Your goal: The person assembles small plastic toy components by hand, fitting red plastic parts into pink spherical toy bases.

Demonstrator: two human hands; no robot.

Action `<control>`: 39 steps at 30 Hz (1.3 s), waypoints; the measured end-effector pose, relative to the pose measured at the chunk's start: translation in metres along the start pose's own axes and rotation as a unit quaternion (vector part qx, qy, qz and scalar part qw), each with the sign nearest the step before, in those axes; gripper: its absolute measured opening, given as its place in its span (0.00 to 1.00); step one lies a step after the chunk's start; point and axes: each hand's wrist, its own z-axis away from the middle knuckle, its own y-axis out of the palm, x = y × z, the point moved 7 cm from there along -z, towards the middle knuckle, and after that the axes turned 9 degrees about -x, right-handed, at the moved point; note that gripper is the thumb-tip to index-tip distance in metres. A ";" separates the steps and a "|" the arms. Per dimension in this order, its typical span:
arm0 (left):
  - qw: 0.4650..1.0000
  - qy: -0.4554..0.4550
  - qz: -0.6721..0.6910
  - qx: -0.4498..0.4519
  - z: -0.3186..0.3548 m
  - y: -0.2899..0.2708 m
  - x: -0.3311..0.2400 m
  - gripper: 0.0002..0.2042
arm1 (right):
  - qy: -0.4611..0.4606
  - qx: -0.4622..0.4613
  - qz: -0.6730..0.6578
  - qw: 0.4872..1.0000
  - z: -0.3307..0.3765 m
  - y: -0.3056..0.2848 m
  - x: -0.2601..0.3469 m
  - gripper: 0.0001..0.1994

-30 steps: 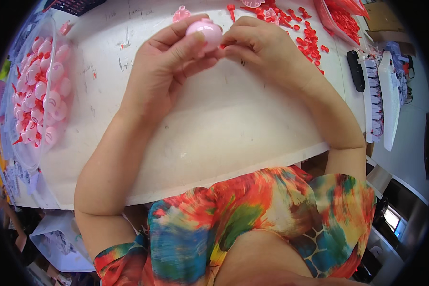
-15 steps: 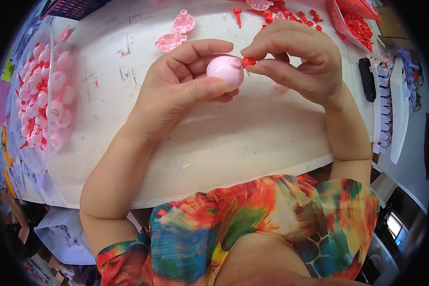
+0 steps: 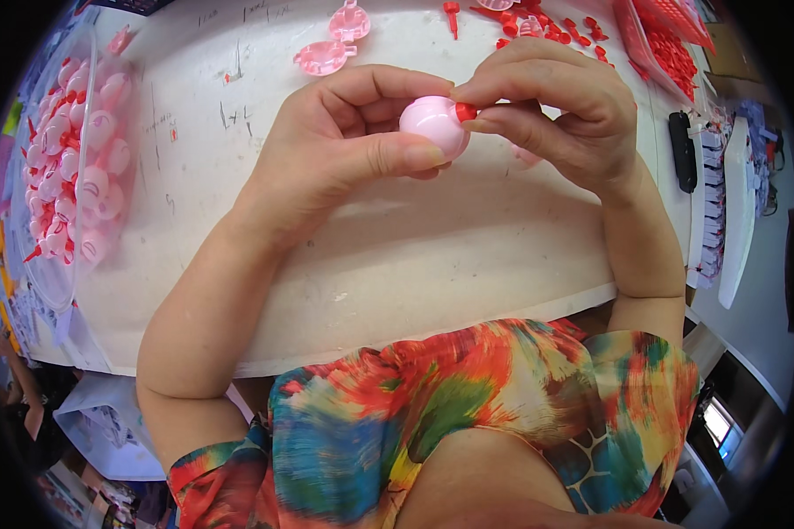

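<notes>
A round, glossy pink plastic ball (image 3: 434,122) is held between the thumb and fingers of my left hand (image 3: 353,132). At its right side, my right hand (image 3: 560,110) pinches a small red plastic piece (image 3: 465,112) between thumb and forefinger. The red piece touches the ball; whether it is seated in it I cannot tell. Part of another pink piece (image 3: 526,156) lies on the table below my right hand. Beyond my left hand lie two opened pink half shells (image 3: 325,58), joined to each other.
At left, a clear plastic tub (image 3: 84,176) holds many pink balls with red parts. Loose red pieces (image 3: 547,26) lie at the far side, near a pink basket (image 3: 631,44) of red parts. A black object (image 3: 682,152) sits at the table's right edge.
The red piece has come up against the pink ball, which has shifted slightly right and turned in my left hand. My right hand has barely moved.
</notes>
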 end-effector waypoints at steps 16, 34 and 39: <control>0.999 0.008 -0.030 -0.009 0.005 0.003 -0.003 0.23 | -0.065 -0.035 0.019 0.997 0.007 0.003 0.010 0.10; 0.999 -0.027 -0.038 0.006 0.004 0.002 -0.002 0.20 | -0.086 -0.006 0.046 0.995 0.004 0.002 0.010 0.11; 0.999 -0.020 -0.047 0.000 0.004 0.001 -0.002 0.20 | -0.086 0.004 0.027 0.996 0.003 0.002 0.010 0.10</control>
